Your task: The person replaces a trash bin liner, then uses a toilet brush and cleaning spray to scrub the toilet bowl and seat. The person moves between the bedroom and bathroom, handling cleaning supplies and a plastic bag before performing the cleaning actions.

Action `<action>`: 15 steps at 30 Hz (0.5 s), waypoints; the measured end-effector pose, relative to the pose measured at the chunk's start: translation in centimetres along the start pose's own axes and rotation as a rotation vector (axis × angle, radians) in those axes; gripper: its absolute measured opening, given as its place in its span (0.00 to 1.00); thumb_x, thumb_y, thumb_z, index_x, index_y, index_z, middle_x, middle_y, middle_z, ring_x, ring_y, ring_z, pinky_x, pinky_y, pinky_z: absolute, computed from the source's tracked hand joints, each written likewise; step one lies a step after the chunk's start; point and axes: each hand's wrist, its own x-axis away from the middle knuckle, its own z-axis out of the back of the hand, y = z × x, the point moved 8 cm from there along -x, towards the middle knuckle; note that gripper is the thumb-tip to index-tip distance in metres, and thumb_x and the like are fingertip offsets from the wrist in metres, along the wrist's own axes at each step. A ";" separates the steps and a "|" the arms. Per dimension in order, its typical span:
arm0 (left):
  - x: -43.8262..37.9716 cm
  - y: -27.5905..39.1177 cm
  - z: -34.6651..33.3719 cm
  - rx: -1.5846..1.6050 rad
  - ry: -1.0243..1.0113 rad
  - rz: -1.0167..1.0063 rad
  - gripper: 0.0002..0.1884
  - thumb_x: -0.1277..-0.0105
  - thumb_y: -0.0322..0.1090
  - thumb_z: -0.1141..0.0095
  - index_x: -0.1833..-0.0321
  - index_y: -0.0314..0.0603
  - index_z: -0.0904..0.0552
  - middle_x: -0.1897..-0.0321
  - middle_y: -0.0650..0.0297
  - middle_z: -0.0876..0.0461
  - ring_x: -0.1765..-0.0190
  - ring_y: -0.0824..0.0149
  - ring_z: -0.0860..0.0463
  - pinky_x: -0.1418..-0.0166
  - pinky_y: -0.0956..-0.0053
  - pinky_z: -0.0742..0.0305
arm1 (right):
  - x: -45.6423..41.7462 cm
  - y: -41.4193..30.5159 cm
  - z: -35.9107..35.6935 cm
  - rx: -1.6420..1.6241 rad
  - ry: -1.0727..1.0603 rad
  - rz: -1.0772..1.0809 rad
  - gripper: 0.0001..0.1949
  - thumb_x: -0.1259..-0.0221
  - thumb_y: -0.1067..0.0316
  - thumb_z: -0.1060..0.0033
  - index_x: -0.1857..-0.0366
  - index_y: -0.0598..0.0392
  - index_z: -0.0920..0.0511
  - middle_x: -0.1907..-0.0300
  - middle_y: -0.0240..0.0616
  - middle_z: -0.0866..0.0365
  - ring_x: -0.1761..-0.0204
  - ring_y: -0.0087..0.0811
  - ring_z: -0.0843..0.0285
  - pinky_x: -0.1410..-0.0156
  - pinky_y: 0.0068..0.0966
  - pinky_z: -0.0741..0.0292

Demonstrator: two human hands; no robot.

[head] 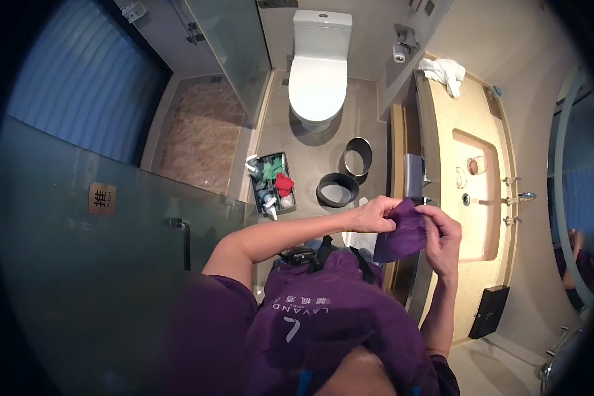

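Between my two hands is a crumpled piece of thin purple material (403, 235), possibly a plastic bag. My left hand (373, 216) pinches its left upper part with thumb and fingers. At its upper right edge, my right hand (441, 235) grips it between thumb and fingertips. The purple piece hangs in front of the vanity's near edge. On the floor beyond my hands are a black oval ring or bin part (334, 179) and, touching or close to it, an oval bin (359, 151) with a shiny rim. Something white (360, 241) shows partly below my left hand.
A black caddy (285, 163) with spray bottles, green and red cloths stands on the floor at left. Ahead is a toilet (319, 84). Drinking glasses (476, 165) lie in the sink (492, 208); a white towel (445, 74) rests on the counter. A glass door (128, 237) is left.
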 end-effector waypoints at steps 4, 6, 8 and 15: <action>-0.2 0.7 -1.0 -0.001 -0.088 -0.112 0.26 0.46 0.27 0.46 0.40 0.32 0.22 0.53 0.65 0.17 0.52 0.74 0.21 0.45 0.73 0.25 | -0.6 -1.7 3.5 -0.078 0.162 0.015 0.09 0.25 0.77 0.50 0.54 0.63 0.17 0.63 0.30 0.17 0.62 0.17 0.23 0.56 0.14 0.28; -0.1 1.2 -2.0 -0.098 -0.136 -0.029 0.25 0.47 0.31 0.44 0.43 0.30 0.21 0.53 0.63 0.16 0.53 0.70 0.20 0.45 0.72 0.25 | -0.9 -2.1 5.2 -0.022 0.167 0.005 0.09 0.24 0.76 0.51 0.53 0.64 0.18 0.64 0.29 0.17 0.63 0.16 0.24 0.58 0.14 0.29; -0.3 0.2 -2.2 -0.245 -0.194 0.129 0.20 0.46 0.32 0.44 0.50 0.30 0.18 0.61 0.58 0.15 0.56 0.66 0.19 0.47 0.69 0.24 | -1.0 -1.8 5.9 -0.001 0.200 0.025 0.09 0.24 0.76 0.50 0.54 0.63 0.17 0.64 0.29 0.18 0.63 0.16 0.25 0.57 0.14 0.29; 0.9 -5.8 1.0 -0.333 -0.136 0.042 0.13 0.46 0.32 0.44 0.60 0.29 0.20 0.75 0.58 0.19 0.70 0.65 0.22 0.61 0.65 0.25 | -1.4 -2.7 13.5 -0.096 0.405 0.151 0.10 0.23 0.71 0.49 0.49 0.60 0.18 0.56 0.32 0.19 0.57 0.18 0.24 0.53 0.14 0.28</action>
